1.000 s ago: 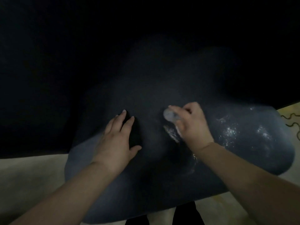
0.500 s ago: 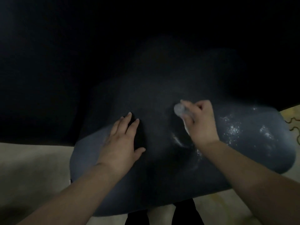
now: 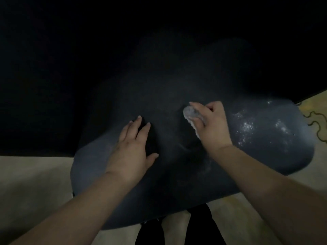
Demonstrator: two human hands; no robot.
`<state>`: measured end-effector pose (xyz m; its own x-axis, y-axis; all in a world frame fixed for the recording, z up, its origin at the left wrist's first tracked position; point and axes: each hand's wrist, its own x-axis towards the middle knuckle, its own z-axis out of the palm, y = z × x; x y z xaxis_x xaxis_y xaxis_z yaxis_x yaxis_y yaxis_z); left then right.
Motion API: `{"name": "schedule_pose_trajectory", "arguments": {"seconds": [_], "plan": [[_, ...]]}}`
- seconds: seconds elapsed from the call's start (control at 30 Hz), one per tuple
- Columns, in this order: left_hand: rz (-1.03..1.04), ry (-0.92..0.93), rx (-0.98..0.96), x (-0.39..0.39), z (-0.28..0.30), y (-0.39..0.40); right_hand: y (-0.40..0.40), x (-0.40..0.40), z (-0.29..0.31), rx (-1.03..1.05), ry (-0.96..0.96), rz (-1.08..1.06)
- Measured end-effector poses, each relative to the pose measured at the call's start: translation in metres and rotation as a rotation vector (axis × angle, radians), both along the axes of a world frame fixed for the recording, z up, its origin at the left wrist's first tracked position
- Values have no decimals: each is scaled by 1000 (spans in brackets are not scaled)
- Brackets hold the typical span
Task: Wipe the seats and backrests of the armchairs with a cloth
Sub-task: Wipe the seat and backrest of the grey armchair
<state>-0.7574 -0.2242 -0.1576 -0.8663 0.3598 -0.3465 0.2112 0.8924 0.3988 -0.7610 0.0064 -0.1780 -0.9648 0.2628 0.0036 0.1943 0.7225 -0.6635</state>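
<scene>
Now right hand (image 3: 213, 128) clamped round pale cloth (image 3: 192, 114) on dark armchair seat (image 3: 265, 138); left hand (image 3: 131, 152) flat, fingers apart, pressing seat.

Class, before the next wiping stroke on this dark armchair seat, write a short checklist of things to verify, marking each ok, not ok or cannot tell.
1. Cloth gripped in the right hand: ok.
2. Cloth touching the seat: ok.
3. Left hand flat on the seat, steadying it: ok.
4. Left hand apart from the cloth: ok.
5. White specks right of the cloth wiped away: not ok.
6. Backrest clean: cannot tell, too dark.
</scene>
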Motion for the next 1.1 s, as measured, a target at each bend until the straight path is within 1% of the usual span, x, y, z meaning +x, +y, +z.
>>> {"name": "schedule_pose_trajectory", "arguments": {"seconds": [0.03,0.13,0.2,0.23,0.27,0.33,0.43,0.47,0.53,0.6,0.63,0.7,0.77,0.83,0.87,0.9,0.97,1.03,1.1], "plan": [[-3,-4,6,0,0,3,-11,1,-1,-3,-5,-17],[-7,-5,14,0,0,10,-42,33,-3,13,1,94],[-18,-1,6,-1,0,11,-42,60,3,106,-8,239],[-25,1,0,-2,0,11,-33,65,5,125,8,263],[-33,5,-8,-3,0,10,-20,64,6,136,17,257],[-49,9,-28,-4,0,9,-1,53,3,139,30,150],[-50,17,-39,-4,0,9,-13,38,-1,81,5,-45],[-45,20,-39,-4,1,10,-25,42,-2,58,16,-49],[-36,20,-41,-4,1,11,-45,60,-5,-2,-21,45],[-34,15,-48,-3,3,12,-44,83,-8,27,-74,215],[-37,16,-54,-3,3,13,-35,87,-7,37,-86,239],[-44,19,-64,-4,2,15,-10,83,-1,57,-83,148],[-44,17,-64,-5,2,21,15,68,-1,121,-31,52],[-38,21,-58,-7,0,30,22,49,-2,130,-25,-45],[-36,23,-57,-9,-1,34,17,45,-3,112,-20,-60],[-35,23,-57,-10,-1,39,10,47,-3,83,-33,-46],[-34,30,-59,-11,0,47,3,66,-4,65,-31,55],[-38,36,-67,-12,1,53,14,84,-1,98,-29,142],[-49,34,-73,-13,1,57,39,79,1,102,-43,85]]}}
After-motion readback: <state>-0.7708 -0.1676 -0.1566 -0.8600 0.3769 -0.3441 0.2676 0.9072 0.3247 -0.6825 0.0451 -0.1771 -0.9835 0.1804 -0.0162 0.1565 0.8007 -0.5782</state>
